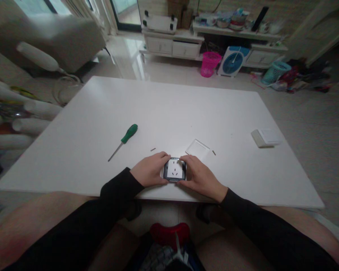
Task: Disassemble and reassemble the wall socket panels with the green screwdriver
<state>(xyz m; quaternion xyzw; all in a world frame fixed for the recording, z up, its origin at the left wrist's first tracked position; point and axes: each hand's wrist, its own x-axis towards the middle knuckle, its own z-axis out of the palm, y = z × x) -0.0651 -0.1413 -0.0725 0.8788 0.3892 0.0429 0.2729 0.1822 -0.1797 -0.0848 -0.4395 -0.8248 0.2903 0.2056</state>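
Note:
A wall socket (174, 173) with a white face and a dark surround is held near the table's front edge, its slots facing up. My left hand (152, 168) grips its left side, thumb on the near edge and fingers on the far edge. On the opposite side my right hand (199, 173) is closed round it in the same way. Just beyond my right hand lies a white cover frame (197, 148), partly hidden by the fingers. One small screw (153, 149) rests beyond my left hand, and another screw (214, 152) is right of the frame.
On the white table (169, 109), a green-handled screwdriver (129, 134) lies to the left. A white box-like piece (266, 137) sits near the right edge. Across the floor stand a pink basket (209, 64), a blue-and-white fan (233, 62) and a low cabinet (159, 45).

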